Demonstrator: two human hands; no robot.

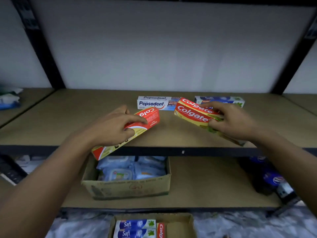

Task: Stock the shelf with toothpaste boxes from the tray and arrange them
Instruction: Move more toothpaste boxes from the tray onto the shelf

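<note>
My left hand (112, 127) grips a red Colgate box (151, 117) that lies slanted across the front of the brown shelf board (68, 121), its near end past the shelf edge. My right hand (229, 121) holds a second Colgate box (192, 112), or a stack of two, tilted over the shelf's right half. Behind them a white Pepsodent box (152, 103) and a blue-and-white Safi box (221, 99) lie flat near the back. At the bottom, the cardboard tray (188, 220) holds two Safi boxes (135, 228) and one Colgate box (160, 231).
Black steel uprights (39, 47) frame the shelf against a white back wall. On the lower shelf stands an open carton (127, 188) of wet-wipe packs, with dark blue packets (271, 177) at the right. More packs lie on the neighbouring shelf at far left (9, 100).
</note>
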